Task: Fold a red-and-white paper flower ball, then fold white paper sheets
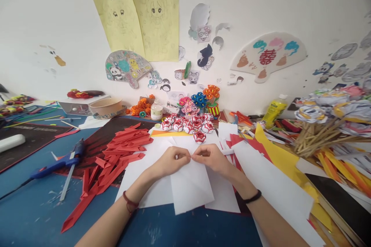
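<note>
Above a stack of white sheets [145, 189], my left hand [172, 160] and my right hand [213, 158] meet fingertip to fingertip. Thumbs and index fingers of both are pinched together on white paper [193, 191], which spreads toward me below them. The exact edge between the fingertips is too small to make out. Just beyond my hands stand several red-and-white folded paper flowers [199, 136] in a cluster. To the left lies a loose heap of folded red paper strips [116, 162].
A blue hot glue gun [62, 162] lies at left. White sheets [269, 173], yellow paper [275, 150] and a dark notebook [339, 200] cover the right side. Stemmed paper flowers [315, 123], a yellow bottle [274, 112] and a round bowl [106, 107] stand toward the wall.
</note>
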The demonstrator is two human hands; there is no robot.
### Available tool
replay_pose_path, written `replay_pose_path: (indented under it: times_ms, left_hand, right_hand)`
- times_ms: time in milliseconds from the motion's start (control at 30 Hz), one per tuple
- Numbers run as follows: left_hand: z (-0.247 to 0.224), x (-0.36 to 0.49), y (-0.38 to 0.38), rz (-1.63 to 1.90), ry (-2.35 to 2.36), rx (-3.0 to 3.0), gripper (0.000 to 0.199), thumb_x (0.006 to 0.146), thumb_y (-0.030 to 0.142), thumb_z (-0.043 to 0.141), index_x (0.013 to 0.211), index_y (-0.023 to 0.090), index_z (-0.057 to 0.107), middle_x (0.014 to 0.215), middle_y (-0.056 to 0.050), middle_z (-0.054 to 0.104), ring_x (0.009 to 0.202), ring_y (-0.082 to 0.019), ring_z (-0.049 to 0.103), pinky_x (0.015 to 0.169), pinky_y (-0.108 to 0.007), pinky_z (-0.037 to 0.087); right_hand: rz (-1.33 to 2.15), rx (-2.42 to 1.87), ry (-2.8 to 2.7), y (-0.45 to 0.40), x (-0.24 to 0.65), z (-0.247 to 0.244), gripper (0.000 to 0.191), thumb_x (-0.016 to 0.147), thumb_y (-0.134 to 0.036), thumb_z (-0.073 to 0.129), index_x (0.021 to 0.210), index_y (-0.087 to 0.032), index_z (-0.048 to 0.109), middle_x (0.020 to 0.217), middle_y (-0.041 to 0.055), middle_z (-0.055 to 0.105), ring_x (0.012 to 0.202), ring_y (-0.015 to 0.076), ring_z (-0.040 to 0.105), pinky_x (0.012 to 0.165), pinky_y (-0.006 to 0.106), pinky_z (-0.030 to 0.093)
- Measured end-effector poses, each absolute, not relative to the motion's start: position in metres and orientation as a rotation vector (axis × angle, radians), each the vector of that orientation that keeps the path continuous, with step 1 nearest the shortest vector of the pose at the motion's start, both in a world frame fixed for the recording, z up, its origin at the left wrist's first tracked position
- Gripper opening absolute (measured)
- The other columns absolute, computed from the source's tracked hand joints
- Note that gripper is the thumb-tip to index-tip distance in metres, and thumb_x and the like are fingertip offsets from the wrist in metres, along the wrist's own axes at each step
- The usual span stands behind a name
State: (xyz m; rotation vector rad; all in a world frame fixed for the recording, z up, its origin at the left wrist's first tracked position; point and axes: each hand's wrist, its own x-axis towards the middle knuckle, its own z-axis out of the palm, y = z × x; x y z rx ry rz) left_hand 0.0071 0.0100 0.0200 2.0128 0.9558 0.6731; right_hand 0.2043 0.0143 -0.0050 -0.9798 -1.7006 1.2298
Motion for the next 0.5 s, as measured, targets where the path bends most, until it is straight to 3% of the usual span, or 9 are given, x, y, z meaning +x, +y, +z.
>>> replay_pose_path:
  times_ms: [167,333,500]
  left_hand:
    - [0.029,-0.005,0.015,0.706,0.986,1.980,0.020,0.077,0.022,0.048,0.063,0.016,0.061,0.062,0.002,0.057,0.062,-0.012,0.047,0.058,-0.022,0.036]
    - [0.037,-0.019,0.020,0.791,1.051,1.961,0.028,0.078,0.021,0.044,0.053,0.016,0.054,0.060,-0.001,0.059,0.064,-0.014,0.053,0.063,-0.023,0.040]
    - [0.032,-0.022,0.026,0.961,1.183,1.974,0.033,0.087,0.032,0.042,0.066,0.016,0.061,0.069,-0.002,0.063,0.069,-0.015,0.053,0.062,-0.023,0.038]
  right_hand:
    - [1.206,-1.052,-1.643,0.021,0.220,0.001,0.023,0.071,-0.039,0.074,0.068,-0.016,0.069,0.068,0.0016,0.065,0.064,0.0164,0.057,0.060,0.028,0.041]
    - [1.189,-1.069,-1.551,0.027,0.235,0.001,0.025,0.068,-0.040,0.076,0.070,-0.016,0.071,0.069,0.0021,0.066,0.069,0.0176,0.058,0.067,0.031,0.042]
    - [1.184,-1.065,-1.429,0.025,0.234,0.002,0.027,0.068,-0.042,0.076,0.071,-0.016,0.070,0.073,0.0028,0.068,0.071,0.0177,0.058,0.069,0.030,0.042]
